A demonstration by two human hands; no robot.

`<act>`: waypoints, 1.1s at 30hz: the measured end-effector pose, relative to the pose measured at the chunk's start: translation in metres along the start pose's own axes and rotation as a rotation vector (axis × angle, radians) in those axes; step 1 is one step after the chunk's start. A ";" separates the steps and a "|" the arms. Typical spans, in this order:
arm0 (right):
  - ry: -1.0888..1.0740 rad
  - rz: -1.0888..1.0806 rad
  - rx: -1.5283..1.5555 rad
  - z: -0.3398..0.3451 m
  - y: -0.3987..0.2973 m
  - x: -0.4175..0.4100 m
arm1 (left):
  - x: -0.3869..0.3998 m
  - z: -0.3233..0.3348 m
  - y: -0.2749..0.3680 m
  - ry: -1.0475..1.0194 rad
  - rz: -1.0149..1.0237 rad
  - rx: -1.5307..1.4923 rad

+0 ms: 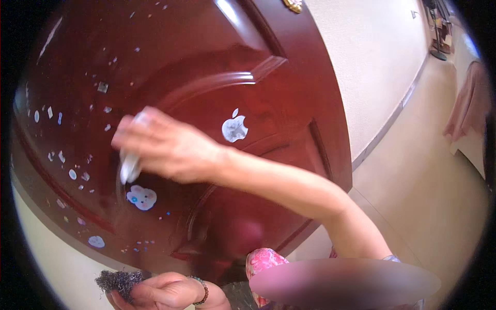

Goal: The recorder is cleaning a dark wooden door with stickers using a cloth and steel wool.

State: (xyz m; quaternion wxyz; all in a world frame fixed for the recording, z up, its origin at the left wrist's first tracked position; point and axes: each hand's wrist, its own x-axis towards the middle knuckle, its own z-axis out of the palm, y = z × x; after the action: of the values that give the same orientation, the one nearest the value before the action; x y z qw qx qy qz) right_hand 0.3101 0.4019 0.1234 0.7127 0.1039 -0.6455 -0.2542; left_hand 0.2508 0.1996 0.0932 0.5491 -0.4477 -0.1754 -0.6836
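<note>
My right hand [166, 145], blurred by motion, grips a white item [130, 166] against a glossy dark-red wooden door [209, 155]; it looks like a folded cloth or wipe, but the blur hides its exact kind. Just below that hand is a white bunny-face sticker [141, 197] on the door. A silver apple-shaped sticker [235, 128] lies to the right of the hand, above the forearm. At the bottom left, my left hand [162, 290], with a beaded bracelet on the wrist, holds a steel wool scrubber [119, 283] apart from the door.
Several small stickers and scraps, including an oval sticker [73, 174] and a pale sticker [96, 241], dot the door's left side. A gold-coloured fitting [293, 5] is at the top. Right of the door are a white wall [368, 69], tiled floor [418, 162] and pink fabric [465, 104].
</note>
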 end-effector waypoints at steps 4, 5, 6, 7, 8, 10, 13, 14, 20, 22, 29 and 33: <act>-0.029 0.423 -0.459 -0.136 0.071 -0.064 | 0.002 -0.012 -0.010 -0.020 0.055 0.038; 0.114 0.505 -0.530 -0.165 0.081 -0.087 | 0.003 -0.014 -0.011 -0.032 0.053 0.040; 0.170 0.594 -0.614 -0.189 0.090 -0.122 | 0.000 -0.017 -0.012 -0.029 0.043 0.026; 0.216 0.945 -0.540 -0.196 0.077 -0.141 | -0.002 -0.022 -0.018 -0.046 0.031 0.051; 0.237 0.995 -0.590 -0.206 0.075 -0.162 | 0.001 -0.025 -0.019 -0.063 0.022 0.071; 0.319 1.179 -0.791 -0.210 0.068 -0.194 | -0.008 -0.023 -0.016 -0.078 -0.029 0.037; 0.551 1.391 -0.651 -0.178 0.053 -0.183 | -0.008 -0.027 -0.016 -0.117 -0.009 0.035; 0.380 1.319 -0.793 -0.166 0.049 -0.167 | -0.007 -0.029 -0.017 -0.143 0.039 0.050; 0.271 0.713 -0.734 -0.178 0.123 -0.062 | -0.005 -0.027 -0.009 -0.163 0.049 0.017; 0.248 0.714 -0.724 -0.193 0.136 -0.059 | -0.004 -0.027 -0.012 -0.160 0.056 0.027; 0.262 1.037 -0.672 -0.170 0.046 -0.156 | -0.013 -0.027 -0.011 -0.269 0.094 0.128; 0.179 0.687 -0.637 -0.180 0.097 -0.091 | -0.023 -0.012 0.008 -0.338 0.069 0.112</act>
State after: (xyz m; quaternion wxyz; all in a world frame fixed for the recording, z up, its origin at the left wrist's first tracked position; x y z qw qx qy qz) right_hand 0.5038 0.4969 0.0649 0.8047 -0.3177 -0.4686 -0.1789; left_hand 0.2527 0.2022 0.0664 0.5590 -0.5306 -0.2874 -0.5687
